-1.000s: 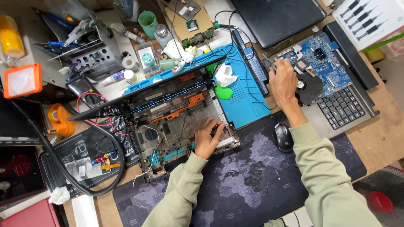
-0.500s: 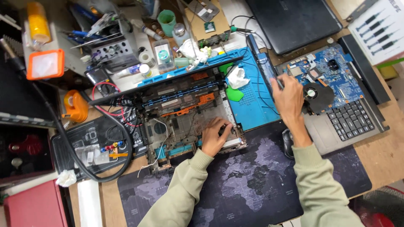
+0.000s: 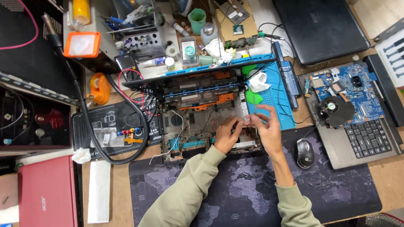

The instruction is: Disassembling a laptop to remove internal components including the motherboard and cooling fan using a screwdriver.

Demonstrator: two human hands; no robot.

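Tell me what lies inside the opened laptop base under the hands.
Inside the opened laptop base show orange and teal plastic parts and thin loose wires. The left hand and right hand meet over its right edge and cover what lies beneath.

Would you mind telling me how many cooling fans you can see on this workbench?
1: a round black fan sits on the blue circuit board at the right, above the keyboard. Another could be hidden inside the opened laptop chassis under the hands.
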